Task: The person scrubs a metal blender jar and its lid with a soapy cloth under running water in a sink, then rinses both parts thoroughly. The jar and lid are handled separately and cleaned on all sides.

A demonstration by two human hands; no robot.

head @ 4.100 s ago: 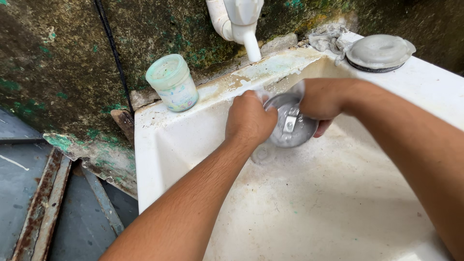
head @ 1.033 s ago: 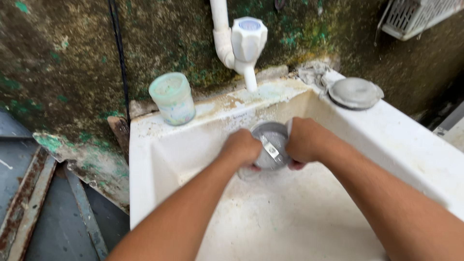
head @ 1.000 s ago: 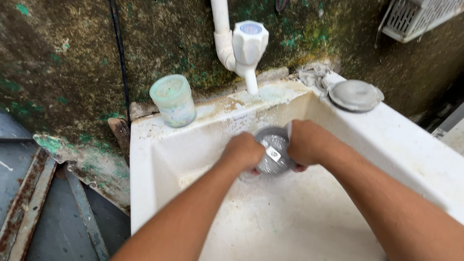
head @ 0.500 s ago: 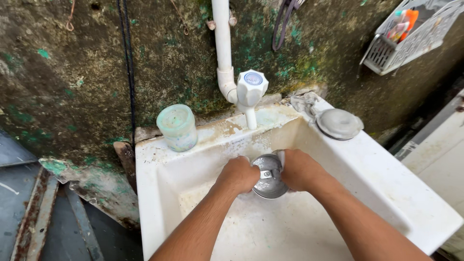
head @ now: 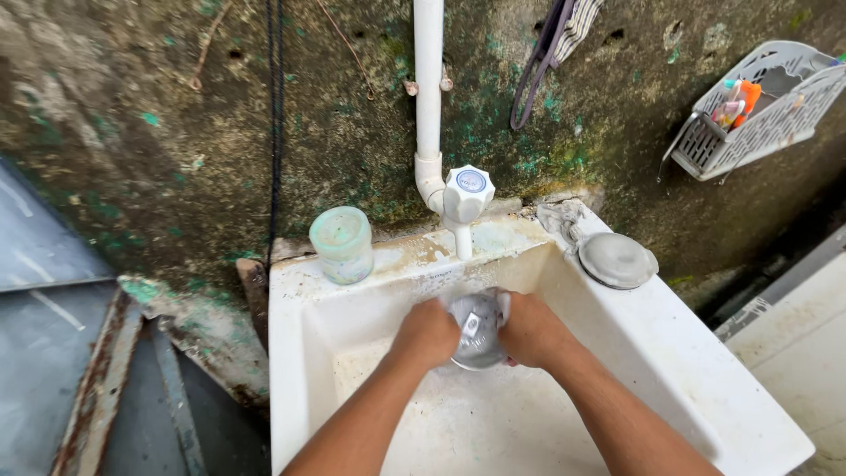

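Both my hands are low inside a white sink, closed around a small round metal lid with a handle. My left hand grips its left edge. On the other side, my right hand holds its right edge. A white plastic tap on a white pipe hangs just above the lid, and I cannot tell whether water is running.
A pale green lidded jar stands on the sink's back-left rim. A second metal lid lies on the back-right rim beside a grey rag. A white plastic basket with small items hangs on the mossy wall at right.
The view has risen and pulled back, showing more wall, the pipe and the basket. My hands stay closed on the metal lid under the tap, shifting only slightly.
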